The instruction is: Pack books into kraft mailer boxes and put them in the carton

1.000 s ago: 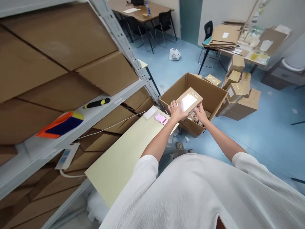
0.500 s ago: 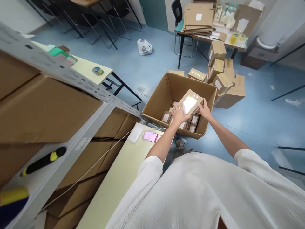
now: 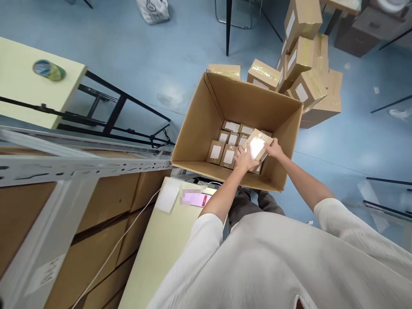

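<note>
A small cardboard box (image 3: 261,138) with a white label on top is held between my two hands, inside a large open carton (image 3: 193,124). My left hand (image 3: 245,159) grips its left side, fingers closed against it. On its right side, my right hand (image 3: 274,149) is closed on the edge. Below the held box, several smaller labelled boxes (image 3: 228,156) stand in rows on the carton's floor. Some of them are hidden under the held box and my hands.
Taped boxes (image 3: 301,56) are stacked beyond the carton at the right. A pale table (image 3: 154,244) with a phone (image 3: 196,198) lies at my left, beside a metal shelf (image 3: 83,167) of cartons. A white bag (image 3: 154,10) sits on the floor.
Both hands have lowered the small box deeper into the large carton. My view has tilted downward, so more of the carton's inside shows.
</note>
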A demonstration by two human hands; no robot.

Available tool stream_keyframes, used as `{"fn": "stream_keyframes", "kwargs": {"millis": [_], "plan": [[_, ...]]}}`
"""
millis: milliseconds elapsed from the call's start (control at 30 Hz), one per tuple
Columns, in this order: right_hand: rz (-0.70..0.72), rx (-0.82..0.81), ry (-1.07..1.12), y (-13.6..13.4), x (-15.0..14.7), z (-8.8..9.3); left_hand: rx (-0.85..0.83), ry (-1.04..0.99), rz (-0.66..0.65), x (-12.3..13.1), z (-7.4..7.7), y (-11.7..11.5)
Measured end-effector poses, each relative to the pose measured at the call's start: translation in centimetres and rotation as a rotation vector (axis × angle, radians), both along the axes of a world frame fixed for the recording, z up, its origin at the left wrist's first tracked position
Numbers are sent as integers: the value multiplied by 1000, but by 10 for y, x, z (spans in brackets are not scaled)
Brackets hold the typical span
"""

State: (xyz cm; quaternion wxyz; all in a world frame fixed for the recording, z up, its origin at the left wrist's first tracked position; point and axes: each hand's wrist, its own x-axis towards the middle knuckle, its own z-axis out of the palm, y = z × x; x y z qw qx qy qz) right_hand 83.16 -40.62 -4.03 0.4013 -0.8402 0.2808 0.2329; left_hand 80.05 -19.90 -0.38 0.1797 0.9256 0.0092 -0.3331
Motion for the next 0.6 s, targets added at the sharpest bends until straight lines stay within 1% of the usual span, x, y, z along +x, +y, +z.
{"fn": "stream_keyframes", "kwargs": {"millis": [100, 233, 333, 433, 500, 600], "plan": [[-47, -20, 93, 1, 10, -42, 2, 96, -24, 6, -42, -8], [-120, -61, 177, 2, 12, -101, 33, 146, -36, 5, -101, -22], [-156, -118, 241, 1, 9, -136, 26, 198, -27, -1, -138, -36], [-136, -199, 312, 0, 8, -159, 16, 277, 16, -8, -166, -51], [-107, -250, 358, 2, 9, -169, 19, 326, 57, -13, -180, -58], [-97, -282, 411, 8, 11, -183, 26, 358, 107, -18, -199, -65]]}}
